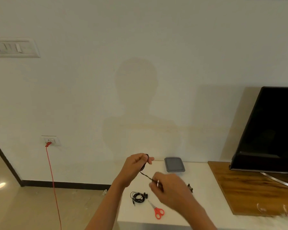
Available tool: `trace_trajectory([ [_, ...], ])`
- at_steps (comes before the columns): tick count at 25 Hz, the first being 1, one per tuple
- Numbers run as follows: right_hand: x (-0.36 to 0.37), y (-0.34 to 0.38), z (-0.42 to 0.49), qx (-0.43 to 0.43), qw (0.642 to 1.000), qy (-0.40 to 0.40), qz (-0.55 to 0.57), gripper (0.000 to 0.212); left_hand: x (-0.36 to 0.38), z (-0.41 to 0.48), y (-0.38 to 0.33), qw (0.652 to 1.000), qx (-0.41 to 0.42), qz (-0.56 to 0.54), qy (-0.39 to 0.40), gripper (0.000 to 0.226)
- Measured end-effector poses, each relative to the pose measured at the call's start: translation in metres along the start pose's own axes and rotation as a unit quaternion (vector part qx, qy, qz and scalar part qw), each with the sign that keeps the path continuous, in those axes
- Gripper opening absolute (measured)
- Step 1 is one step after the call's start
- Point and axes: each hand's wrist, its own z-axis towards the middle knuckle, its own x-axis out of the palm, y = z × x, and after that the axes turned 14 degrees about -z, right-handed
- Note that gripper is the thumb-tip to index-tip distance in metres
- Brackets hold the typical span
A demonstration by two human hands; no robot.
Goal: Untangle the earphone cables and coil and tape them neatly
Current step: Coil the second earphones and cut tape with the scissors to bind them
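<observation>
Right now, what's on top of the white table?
Coiled black earphones, red scissors, a grey box, a small dark thing. The right hand covers part of the table; nothing beneath it shows.

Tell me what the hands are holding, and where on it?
A black earphone cable. The left hand grips its wound-up bunch; the right hand pinches the loose strand running down from it.

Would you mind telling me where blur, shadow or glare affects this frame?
Head view: the right hand is motion-blurred while pinching the earphone cable; the left hand gripping it is sharper; the person's shadow falls softly on the wall; a glare spot shines on the floor; the switch plate looks soft and stretched.
</observation>
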Motion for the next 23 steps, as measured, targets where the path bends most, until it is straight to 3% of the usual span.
trace_trajectory([
  [1, -0.023, 0.002, 0.01, -0.02, 0.999, -0.02, -0.032, 0.019, 0.002, -0.004, 0.004, 1.0, -0.013, 0.014, 0.015, 0.033],
  [3, -0.053, -0.007, 0.04, -0.025, 0.998, -0.053, -0.037, 0.015, 0.009, -0.012, 0.008, 0.995, -0.058, -0.066, 0.042, 0.033],
  [5, -0.056, -0.03, 0.069, 0.009, 0.997, -0.07, 0.042, 0.01, 0.016, -0.017, 0.007, 0.977, -0.082, -0.185, 0.072, 0.036],
  [8, -0.011, -0.055, 0.073, 0.067, 0.971, -0.008, 0.227, 0.031, 0.025, -0.02, -0.002, 0.933, -0.072, -0.345, 0.068, 0.038],
  [12, 0.062, -0.036, 0.02, 0.078, 0.957, 0.062, 0.272, 0.03, 0.019, -0.015, -0.005, 0.909, -0.03, -0.416, 0.018, 0.029],
  [15, 0.078, -0.018, -0.01, 0.065, 0.978, 0.059, 0.191, 0.013, 0.008, -0.006, 0.0, 0.936, -0.011, -0.351, -0.022, 0.025],
  [17, 0.063, -0.012, -0.012, 0.039, 0.996, 0.055, 0.056, 0.021, 0.005, -0.003, 0.008, 0.975, -0.02, -0.22, -0.019, 0.028],
  [19, 0.033, -0.009, 0.0, 0.025, 0.998, 0.032, -0.041, 0.027, 0.006, -0.005, 0.016, 0.992, -0.041, -0.113, 0.026, 0.032],
  [21, 0.005, -0.013, 0.019, 0.007, 0.997, 0.011, -0.077, 0.027, 0.012, -0.009, 0.021, 0.991, -0.055, -0.094, 0.075, 0.035],
  [23, -0.012, -0.022, 0.037, -0.009, 0.999, 0.005, -0.045, 0.022, 0.016, -0.011, 0.021, 0.989, -0.07, -0.102, 0.077, 0.034],
])
